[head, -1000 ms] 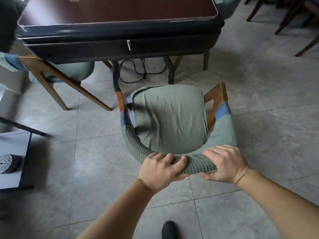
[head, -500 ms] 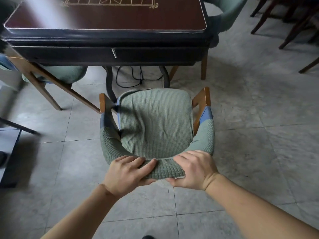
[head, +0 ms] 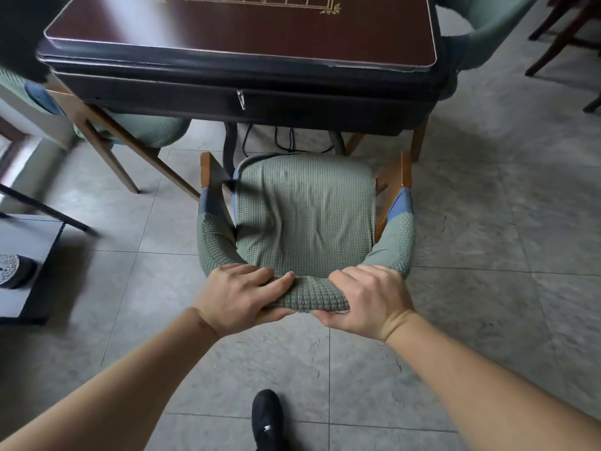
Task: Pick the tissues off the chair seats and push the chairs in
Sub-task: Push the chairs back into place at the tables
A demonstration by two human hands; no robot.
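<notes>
A green-covered chair with wooden arms stands in front of me, its seat facing the dark table. No tissue shows on its seat. My left hand grips the padded backrest at its middle left, fingers over the top. My right hand grips the same backrest just to the right. The front edge of the seat lies close to the table's legs.
Another green chair is tucked under the table's left side, and a third stands at the far right corner. A low grey side table with a round dark object sits at left. Cables hang under the table. My black shoe is below.
The chair has slid forward toward the table with both hands still gripping the backrest. I have stepped forward, so the table looks nearer.
</notes>
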